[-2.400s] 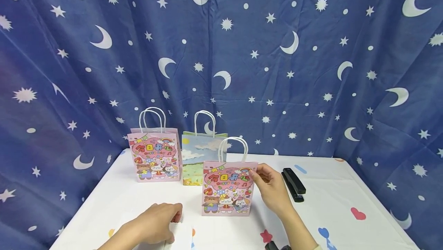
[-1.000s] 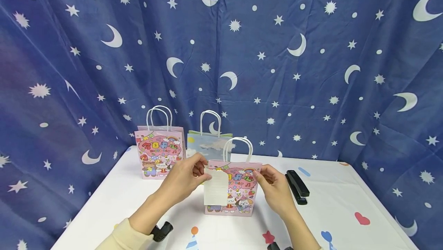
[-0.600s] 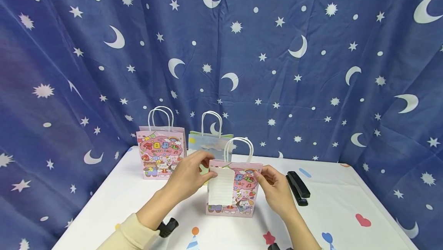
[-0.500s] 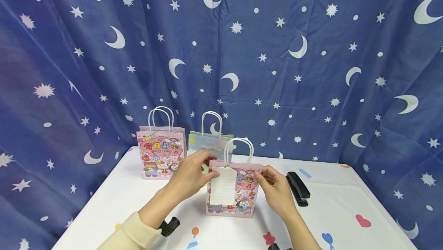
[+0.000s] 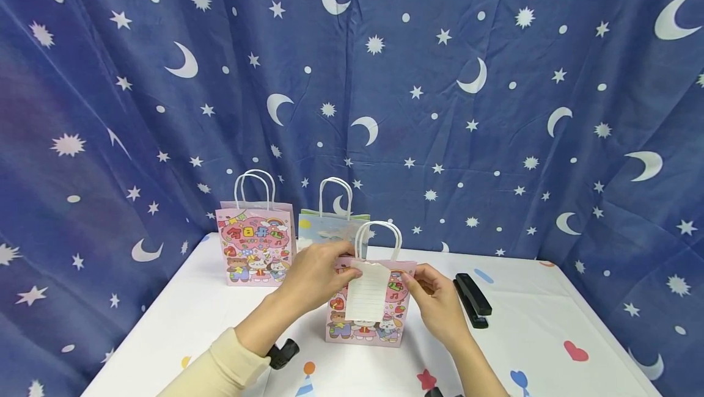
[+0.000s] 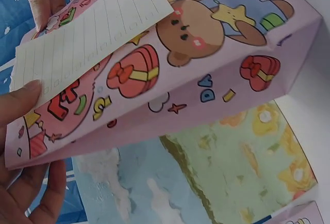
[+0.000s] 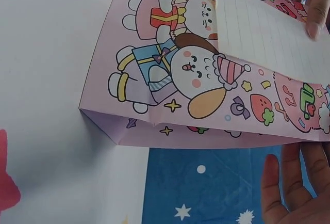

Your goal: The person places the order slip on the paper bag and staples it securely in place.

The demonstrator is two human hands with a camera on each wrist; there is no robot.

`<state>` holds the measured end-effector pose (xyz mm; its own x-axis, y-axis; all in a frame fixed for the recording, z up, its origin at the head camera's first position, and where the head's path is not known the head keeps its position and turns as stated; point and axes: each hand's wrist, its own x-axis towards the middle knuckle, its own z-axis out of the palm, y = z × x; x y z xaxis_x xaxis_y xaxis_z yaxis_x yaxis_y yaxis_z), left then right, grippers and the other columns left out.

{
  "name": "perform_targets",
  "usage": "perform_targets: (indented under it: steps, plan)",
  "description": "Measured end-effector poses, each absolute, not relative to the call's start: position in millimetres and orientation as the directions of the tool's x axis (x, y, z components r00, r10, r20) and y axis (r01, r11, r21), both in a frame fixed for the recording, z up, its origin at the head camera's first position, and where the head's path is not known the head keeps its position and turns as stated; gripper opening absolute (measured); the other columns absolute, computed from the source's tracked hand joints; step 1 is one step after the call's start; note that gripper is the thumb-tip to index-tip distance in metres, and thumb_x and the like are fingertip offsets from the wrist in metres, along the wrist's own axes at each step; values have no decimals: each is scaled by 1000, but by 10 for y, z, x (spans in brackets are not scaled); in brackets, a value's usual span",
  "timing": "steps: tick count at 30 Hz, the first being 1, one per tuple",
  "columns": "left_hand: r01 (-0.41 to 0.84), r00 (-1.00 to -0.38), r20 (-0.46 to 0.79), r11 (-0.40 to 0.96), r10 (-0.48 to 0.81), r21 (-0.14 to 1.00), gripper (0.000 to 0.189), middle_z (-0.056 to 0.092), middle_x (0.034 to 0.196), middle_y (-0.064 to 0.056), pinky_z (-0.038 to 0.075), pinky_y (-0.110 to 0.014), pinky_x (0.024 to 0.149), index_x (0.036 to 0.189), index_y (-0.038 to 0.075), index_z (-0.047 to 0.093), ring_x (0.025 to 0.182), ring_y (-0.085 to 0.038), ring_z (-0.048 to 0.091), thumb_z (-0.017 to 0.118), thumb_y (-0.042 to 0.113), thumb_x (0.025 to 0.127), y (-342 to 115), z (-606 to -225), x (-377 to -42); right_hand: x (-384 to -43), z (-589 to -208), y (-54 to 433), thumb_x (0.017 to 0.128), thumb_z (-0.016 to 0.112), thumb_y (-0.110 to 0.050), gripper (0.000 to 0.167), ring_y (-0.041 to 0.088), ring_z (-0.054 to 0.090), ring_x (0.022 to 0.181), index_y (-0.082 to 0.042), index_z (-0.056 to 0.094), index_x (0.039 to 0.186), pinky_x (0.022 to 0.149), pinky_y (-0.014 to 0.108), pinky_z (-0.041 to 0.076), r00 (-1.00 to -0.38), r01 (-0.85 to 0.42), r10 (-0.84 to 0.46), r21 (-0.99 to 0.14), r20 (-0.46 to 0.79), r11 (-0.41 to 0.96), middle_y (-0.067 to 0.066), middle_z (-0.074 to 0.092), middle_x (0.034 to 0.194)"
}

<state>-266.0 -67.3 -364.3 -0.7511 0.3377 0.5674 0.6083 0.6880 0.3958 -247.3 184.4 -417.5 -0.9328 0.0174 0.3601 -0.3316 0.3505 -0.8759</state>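
Observation:
A pink cartoon paper gift bag (image 5: 392, 325) with white handles stands upright on the table. A small sheet of lined paper (image 5: 366, 296) with a torn top edge lies flat against its front, near the middle. My left hand (image 5: 316, 278) pinches the sheet onto the bag's upper edge; in the left wrist view, the thumb (image 6: 23, 100) is on the sheet and the fingers are behind the bag's front. On the other side, my right hand (image 5: 437, 305) grips the bag's right edge, its fingers (image 7: 294, 182) partly hidden behind the bag in the right wrist view.
Behind at the left stands a matching pink bag (image 5: 255, 250). A landscape-print bag (image 5: 324, 226) stands beside it, partly covered by my left hand. A black stapler (image 5: 473, 300) lies right of my right hand. A blue star-and-moon curtain (image 5: 440, 110) hangs behind the table.
My left hand has picked up the lined sheet from the table front, brought it to the bag's front and slid it right towards the middle. My right hand has kept its hold.

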Motion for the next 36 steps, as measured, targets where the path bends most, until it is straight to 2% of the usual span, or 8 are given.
perform_targets:
  steps: [8, 13, 16, 18, 22, 25, 30, 36]
  plan:
    - [606, -747, 576, 697, 332, 383, 24, 61, 70, 18, 35, -20, 52, 87, 25, 69, 58, -1, 44, 90, 34, 80, -602, -3638, -2691, -2446, -4196, 1781, 88, 85, -23, 19, 9, 67, 84, -15, 72, 98, 81, 24, 55, -911, -352, 65, -850, 407, 392, -2, 73, 89]
    - [615, -744, 577, 682, 337, 395, 27, 56, 68, 18, 34, -20, 52, 85, 25, 67, 57, -2, 42, 91, 35, 79, -582, -3654, -2708, -2430, -4220, 1732, 89, 84, -28, 18, 7, 66, 82, -17, 70, 93, 80, 23, 54, -897, -326, 132, -834, 421, 444, -4, 73, 84]
    - [605, -770, 550, 644, 325, 467, 25, 60, 72, 17, 38, -21, 55, 86, 26, 67, 61, -4, 46, 91, 35, 79, -588, -3683, -2721, -2427, -4231, 1713, 90, 82, -28, 17, 8, 65, 81, -18, 69, 90, 80, 23, 54, -892, -315, 156, -832, 424, 457, -4, 72, 82]
    - [581, -804, 508, 593, 309, 557, 23, 64, 77, 16, 43, -22, 59, 89, 28, 69, 65, -5, 51, 90, 34, 81, -606, -3718, -2728, -2430, -4234, 1703, 90, 82, -27, 17, 8, 65, 81, -17, 69, 90, 79, 23, 54, -890, -317, 161, -832, 427, 455, -4, 72, 82]
    - [497, -867, 408, 447, 285, 744, 19, 69, 84, 11, 49, -25, 60, 95, 30, 71, 68, -9, 57, 87, 31, 85, -665, -3815, -2744, -2436, -4232, 1683, 89, 83, -27, 18, 9, 65, 80, -17, 68, 89, 78, 23, 54, -888, -324, 160, -834, 431, 446, -3, 72, 82]
    - [443, -890, 363, 334, 278, 832, 17, 71, 85, 5, 52, -25, 60, 99, 27, 72, 69, -11, 62, 84, 30, 88, -697, -3900, -2766, -2439, -4230, 1675, 89, 84, -27, 18, 9, 65, 81, -18, 68, 89, 78, 23, 54, -888, -324, 161, -834, 431, 446, -3, 72, 82]
    - [429, -888, 368, 210, 275, 879, 19, 72, 85, -5, 56, -26, 62, 105, 18, 73, 71, -14, 68, 81, 30, 91, -695, -4013, -2789, -2439, -4236, 1675, 88, 85, -27, 18, 9, 65, 81, -18, 70, 91, 79, 24, 54, -889, -324, 159, -834, 430, 446, -3, 72, 83]
    - [438, -884, 384, 188, 265, 879, 18, 72, 83, -6, 57, -25, 62, 106, 18, 77, 70, -14, 67, 80, 29, 92, -677, -4054, -2782, -2419, -4234, 1682, 88, 84, -28, 18, 9, 65, 80, -18, 69, 90, 77, 24, 53, -885, -328, 163, -832, 436, 448, -4, 71, 82]
